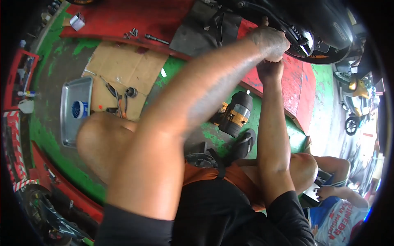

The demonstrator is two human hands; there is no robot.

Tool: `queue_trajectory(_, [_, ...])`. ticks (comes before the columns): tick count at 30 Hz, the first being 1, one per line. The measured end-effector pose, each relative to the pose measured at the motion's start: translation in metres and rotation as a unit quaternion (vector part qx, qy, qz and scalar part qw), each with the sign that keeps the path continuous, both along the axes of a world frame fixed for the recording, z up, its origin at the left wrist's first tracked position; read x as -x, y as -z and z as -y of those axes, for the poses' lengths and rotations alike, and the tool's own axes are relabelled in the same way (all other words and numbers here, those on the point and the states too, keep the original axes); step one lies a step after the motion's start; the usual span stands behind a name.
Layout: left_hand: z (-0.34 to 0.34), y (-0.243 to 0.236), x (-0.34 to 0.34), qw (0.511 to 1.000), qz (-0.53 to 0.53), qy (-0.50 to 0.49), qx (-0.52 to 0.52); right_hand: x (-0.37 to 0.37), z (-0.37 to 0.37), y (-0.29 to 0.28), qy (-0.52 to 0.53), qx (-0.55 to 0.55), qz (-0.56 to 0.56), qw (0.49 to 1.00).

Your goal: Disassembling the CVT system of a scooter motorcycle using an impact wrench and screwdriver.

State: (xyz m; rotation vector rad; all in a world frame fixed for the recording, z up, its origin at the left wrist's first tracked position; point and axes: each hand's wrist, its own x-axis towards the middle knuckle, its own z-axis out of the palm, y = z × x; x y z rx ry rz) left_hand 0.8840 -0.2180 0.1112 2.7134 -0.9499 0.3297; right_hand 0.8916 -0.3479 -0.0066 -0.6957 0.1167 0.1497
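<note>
Both hands reach to the underside of a black motorbike [332,28] at the upper right. My left hand [273,43] is against its lower part, one finger pointing up and the others curled; what they grip, if anything, is hidden. My right hand [271,69] is just below the left, its fingers hidden behind that hand. Beneath them is a red platform [295,90] with a dark mat [188,37]. An orange-and-black power tool [234,112] rests on the green floor between my arms.
Cardboard [135,69] holds hand tools [117,96], beside a metal tray [66,131] with a blue container [78,110]. Small metal parts [131,33] lie on the platform. A person [336,205] sits at lower right. Scooters [349,86] stand behind; another vehicle [49,217] is at lower left.
</note>
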Motion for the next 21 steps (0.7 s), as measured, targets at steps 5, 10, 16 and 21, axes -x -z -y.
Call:
queue_trajectory(5, [-0.103, -0.034, 0.057, 0.969, -0.112, 0.216, -0.049, -0.030, 0.066, -0.012, 0.153, -0.080, -0.042, 0.984])
queue_trajectory(10, [-0.380, 0.070, 0.125, 0.975, -0.146, -0.054, 0.157, -0.057, 0.039, -0.020, 0.062, -0.093, -0.024, 0.993])
queue_trajectory(16, [-0.371, 0.163, 0.273, 0.674, -0.213, -0.495, 0.505, -0.049, 0.027, -0.024, 0.117, 0.030, 0.003, 0.993])
queue_trajectory(21, [-0.329, 0.268, 0.389, 0.578, -0.208, -0.488, 0.620, -0.050, 0.030, -0.035, 0.156, 0.200, 0.042, 0.966])
